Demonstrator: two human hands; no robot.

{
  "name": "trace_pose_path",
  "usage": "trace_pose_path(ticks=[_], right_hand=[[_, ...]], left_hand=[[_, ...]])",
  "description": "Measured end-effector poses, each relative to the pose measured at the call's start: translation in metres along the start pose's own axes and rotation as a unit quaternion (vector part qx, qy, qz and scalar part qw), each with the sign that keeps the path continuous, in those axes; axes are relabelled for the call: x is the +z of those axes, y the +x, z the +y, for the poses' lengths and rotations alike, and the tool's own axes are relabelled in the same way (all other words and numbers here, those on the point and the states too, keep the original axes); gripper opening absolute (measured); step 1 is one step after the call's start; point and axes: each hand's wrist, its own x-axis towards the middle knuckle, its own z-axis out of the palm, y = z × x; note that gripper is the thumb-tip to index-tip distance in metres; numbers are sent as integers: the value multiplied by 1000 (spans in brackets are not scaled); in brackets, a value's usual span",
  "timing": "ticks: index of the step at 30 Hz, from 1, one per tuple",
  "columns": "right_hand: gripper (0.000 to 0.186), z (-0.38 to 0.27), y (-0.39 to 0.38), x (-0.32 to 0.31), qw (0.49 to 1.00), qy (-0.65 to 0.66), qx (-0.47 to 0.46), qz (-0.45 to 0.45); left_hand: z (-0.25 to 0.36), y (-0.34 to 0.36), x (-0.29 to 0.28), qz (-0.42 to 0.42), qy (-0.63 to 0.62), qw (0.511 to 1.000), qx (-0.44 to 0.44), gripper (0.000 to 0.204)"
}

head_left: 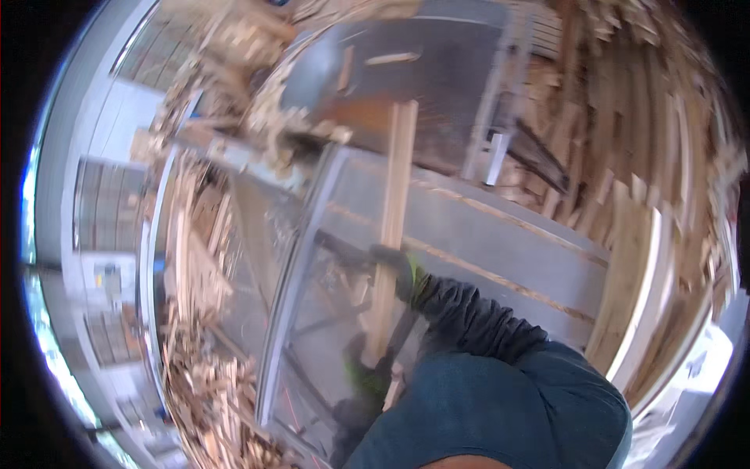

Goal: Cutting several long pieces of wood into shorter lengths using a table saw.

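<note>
A long, narrow wooden plank (394, 187) runs from near my body up over a grey metal machine table (500, 234). My right hand (397, 270), in a dark glove with a yellow-green cuff, grips the plank about midway along it. My left hand (361, 356), gloved the same way, holds the plank's near end, low beside my body. The picture is blurred by motion, so the fingers are hard to make out.
Heaps of wood offcuts (199, 313) lie to the left below the table. More stacked planks (641, 195) fill the right side. A metal frame edge (297, 258) runs down the table's left. My dark blue top (500, 414) fills the lower middle.
</note>
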Motion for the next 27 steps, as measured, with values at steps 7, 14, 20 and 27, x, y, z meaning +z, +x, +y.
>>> trace_pose_path(ticks=[7, 14, 20, 27], right_hand=[[72, -357, -442, -112, 815, -523, -130, 211], [95, -415, -988, -338, 616, -532, -108, 570], [64, -388, -1253, -537, 445, -401, -251, 760], [91, -418, -1405, -614, 411, -442, -67, 794]], left_hand=[[118, -122, 148, -349, -75, 934, 18, 75], [201, -230, 229, -456, 20, 873, 171, 78], [271, -263, 263, -477, -209, 850, 75, 76], [269, -285, 312, -495, -119, 855, 98, 76]])
